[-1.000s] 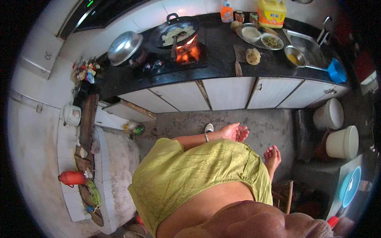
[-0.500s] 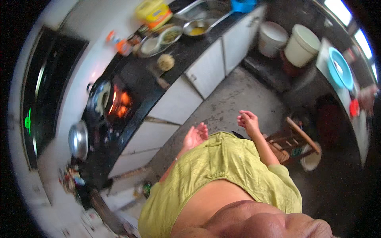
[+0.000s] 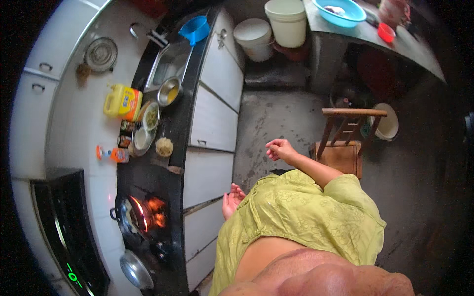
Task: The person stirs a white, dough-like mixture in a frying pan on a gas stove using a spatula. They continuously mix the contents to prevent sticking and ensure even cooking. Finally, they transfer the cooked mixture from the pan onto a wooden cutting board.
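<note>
While both hands hung free of any load, the left hand (image 3: 231,201) was open with fingers loosely spread, just beside the white cabinet fronts (image 3: 210,170) under the black table (image 3: 170,148), and the right hand (image 3: 280,150) was loosely curled around nothing, held out over the concrete floor (image 3: 276,113) near the wooden chair (image 3: 345,143). Farther along the table, a dark pan (image 3: 131,217) sat over an open flame (image 3: 154,212), with a steel lid (image 3: 136,269) beside it. Beyond that lay a small round food piece (image 3: 164,146), steel bowls (image 3: 148,126), a yellow oil jug (image 3: 122,102) and the sink (image 3: 170,66). In my judgement the unattended flame could scorch the pan's contents, and the loose green garment could catch if it brushed the burner.
</note>
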Tool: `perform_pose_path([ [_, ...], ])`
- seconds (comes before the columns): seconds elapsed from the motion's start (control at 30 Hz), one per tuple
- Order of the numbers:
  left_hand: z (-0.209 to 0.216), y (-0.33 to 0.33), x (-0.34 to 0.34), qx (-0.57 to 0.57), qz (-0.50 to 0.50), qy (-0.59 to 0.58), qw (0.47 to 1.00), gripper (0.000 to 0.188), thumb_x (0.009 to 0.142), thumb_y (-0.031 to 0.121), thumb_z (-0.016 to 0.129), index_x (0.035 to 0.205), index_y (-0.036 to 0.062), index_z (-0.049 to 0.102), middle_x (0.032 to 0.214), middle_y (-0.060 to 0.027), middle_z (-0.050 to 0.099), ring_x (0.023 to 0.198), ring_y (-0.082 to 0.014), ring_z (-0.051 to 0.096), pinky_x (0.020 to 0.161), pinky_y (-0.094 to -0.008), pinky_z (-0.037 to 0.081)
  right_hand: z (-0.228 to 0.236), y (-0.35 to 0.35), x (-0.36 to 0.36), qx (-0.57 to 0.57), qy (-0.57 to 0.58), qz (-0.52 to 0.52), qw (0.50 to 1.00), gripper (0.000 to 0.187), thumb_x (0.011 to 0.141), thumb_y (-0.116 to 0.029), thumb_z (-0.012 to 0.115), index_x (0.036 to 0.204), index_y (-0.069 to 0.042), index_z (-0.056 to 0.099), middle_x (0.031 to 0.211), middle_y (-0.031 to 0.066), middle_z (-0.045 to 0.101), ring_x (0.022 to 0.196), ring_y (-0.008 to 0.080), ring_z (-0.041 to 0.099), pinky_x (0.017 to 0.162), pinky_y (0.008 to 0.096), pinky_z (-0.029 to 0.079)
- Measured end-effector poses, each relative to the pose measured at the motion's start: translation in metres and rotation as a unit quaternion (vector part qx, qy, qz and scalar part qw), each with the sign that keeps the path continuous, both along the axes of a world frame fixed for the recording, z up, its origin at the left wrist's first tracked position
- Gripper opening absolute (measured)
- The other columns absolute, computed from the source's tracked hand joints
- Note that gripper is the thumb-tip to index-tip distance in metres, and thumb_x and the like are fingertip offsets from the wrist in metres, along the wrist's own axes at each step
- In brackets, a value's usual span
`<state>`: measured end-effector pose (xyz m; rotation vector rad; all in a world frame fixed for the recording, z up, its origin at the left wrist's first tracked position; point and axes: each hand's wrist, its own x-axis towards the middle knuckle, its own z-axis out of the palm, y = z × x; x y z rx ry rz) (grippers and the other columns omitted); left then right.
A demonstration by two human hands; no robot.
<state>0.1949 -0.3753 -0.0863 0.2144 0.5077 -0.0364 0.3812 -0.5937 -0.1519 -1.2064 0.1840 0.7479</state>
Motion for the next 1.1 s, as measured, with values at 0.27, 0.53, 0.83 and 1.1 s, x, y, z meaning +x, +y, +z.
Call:
perform_pose_path([
  [0.27,0.004,0.003,0.007,-0.006,-0.037,0.033,0.999,0.042,0.092,0.034,0.034,0.115,0.0000,0.044,0.109,-0.0080,0.050,0.095,-0.0183,0.050,0.084,-0.0317,0.042,-0.001,-0.012,-0.008,-0.005,0.012,-0.034,0.999,0.016,0.085,-0.013,0.047,0.095,-0.004,0.055,0.074,0.0050,0.061,0.060,0.0116,0.058,0.050,0.0255,0.048],
  [0.53,-0.004,0.004,0.015,-0.023,-0.073,0.038,0.996,0.043,0.091,0.034,0.035,0.116,-0.0002,0.044,0.109,-0.0093,0.051,0.094,-0.0193,0.051,0.084,-0.0328,0.042,0.006,-0.026,-0.015,0.006,0.024,-0.067,0.997,0.016,0.085,-0.012,0.047,0.096,-0.003,0.056,0.074,0.0050,0.060,0.059,0.0114,0.058,0.050,0.0260,0.048],
  [0.83,-0.011,0.008,0.008,-0.015,-0.034,0.007,0.999,0.045,0.091,0.035,0.033,0.117,0.0002,0.044,0.110,-0.0094,0.052,0.096,-0.0198,0.051,0.086,-0.0338,0.041,0.011,-0.015,-0.011,0.004,0.015,-0.056,0.998,0.016,0.086,-0.014,0.049,0.095,-0.003,0.056,0.074,0.0054,0.060,0.060,0.0130,0.059,0.051,0.0267,0.049],
  [1.1,-0.026,0.014,-0.018,-0.040,0.014,-0.065,0.997,0.043,0.091,0.036,0.037,0.118,0.0046,0.047,0.114,-0.0121,0.053,0.100,-0.0233,0.053,0.088,-0.0383,0.042,0.007,0.020,-0.021,-0.005,0.031,0.002,1.000,0.018,0.085,-0.014,0.052,0.099,-0.002,0.055,0.075,0.0068,0.059,0.060,0.0137,0.057,0.050,0.0250,0.048],
])
